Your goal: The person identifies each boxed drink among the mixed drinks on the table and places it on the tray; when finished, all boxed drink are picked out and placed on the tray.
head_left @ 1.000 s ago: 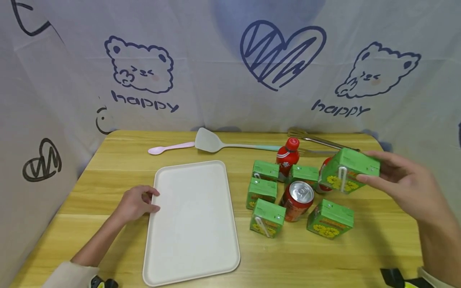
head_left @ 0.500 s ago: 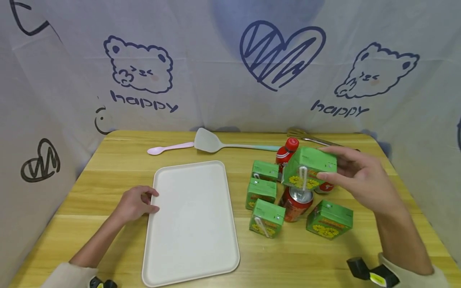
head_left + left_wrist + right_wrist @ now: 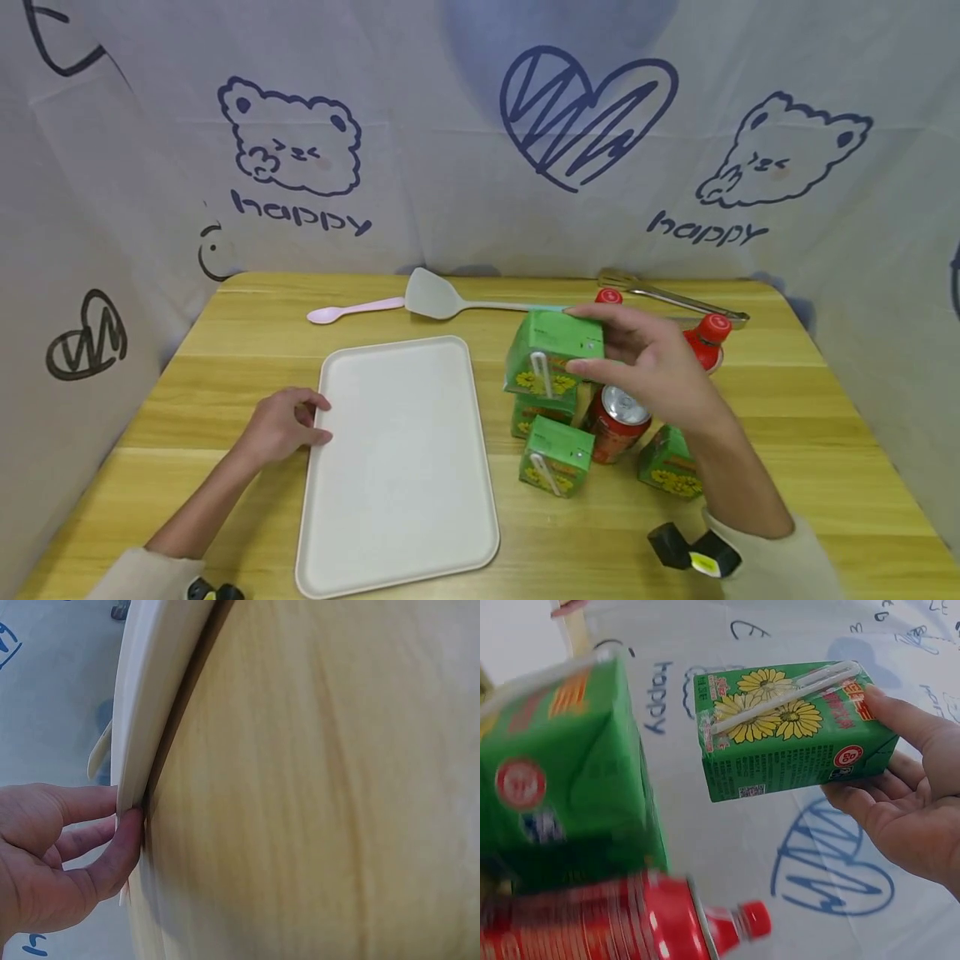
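Between thumb and fingers, the left grip [image 3: 279, 425] pinches the rim of a smooth, off-white tray [image 3: 397, 467] with rounded corners, lying on the bench [image 3: 637, 550]. The right grip [image 3: 660, 358] clasps a box-shaped green carton [image 3: 555, 337] by one end, holding it in the air; a white straw [image 3: 787, 696] slants across its printed flowers [image 3: 799, 718]. Other cartons [image 3: 557, 457] stand on the yellowish, wood-grained bench near a silver-topped red can [image 3: 618, 425], with red-capped bottles [image 3: 707, 343] farther back. Beyond lie a pink spoon [image 3: 352, 311], pale spatula [image 3: 435, 296] and metal tongs [image 3: 686, 302]. Behind hangs creased white cloth [image 3: 450, 167] inked with hearts and bears.
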